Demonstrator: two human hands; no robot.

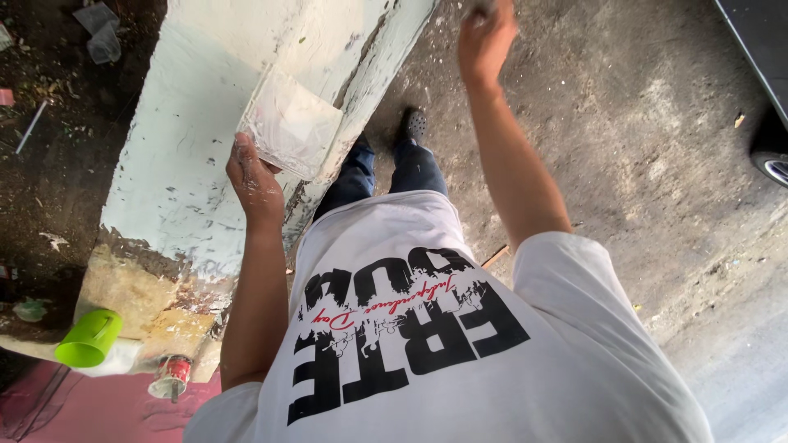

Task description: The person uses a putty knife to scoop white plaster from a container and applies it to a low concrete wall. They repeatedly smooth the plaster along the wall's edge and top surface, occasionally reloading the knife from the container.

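Nearest the camera a white T-shirt [427, 344] w/ black and red print is seen, filling the lower frame from 5 to 7 o'clock. Beyond it, dark jeans [386, 172] and a black shoe [413, 125] are visible near centre, on the grey concrete ground [640, 148].

At approx 8 o'clock a lime-green cup [89, 338] is lying on its side, and just right of it a small red-and-white can [171, 376] is lying at the base of the pillar; both are well apart from the hands. A pink floor area [98, 410] is seen at 7 o'clock.

The left hand [256, 182], dusted w/ white filler, is raised at approx 10 o'clock from centre. Its grip is closed on a flat square plate [291, 123], smeared white, held at the lower edge and lying against the pale green pillar [189, 139], which has peeling paint and a bare, stained base.

The right hand [486, 37] is raised at 12 o'clock, by the top edge. Its fingers are curled round a small greyish tool [478, 6], mostly cut off by the frame; type can't be told.

Farthest out: dark dirt w/ litter [41, 123] at 10 o'clock, part of a vehicle w/ wheel [767, 123] at 2 o'clock
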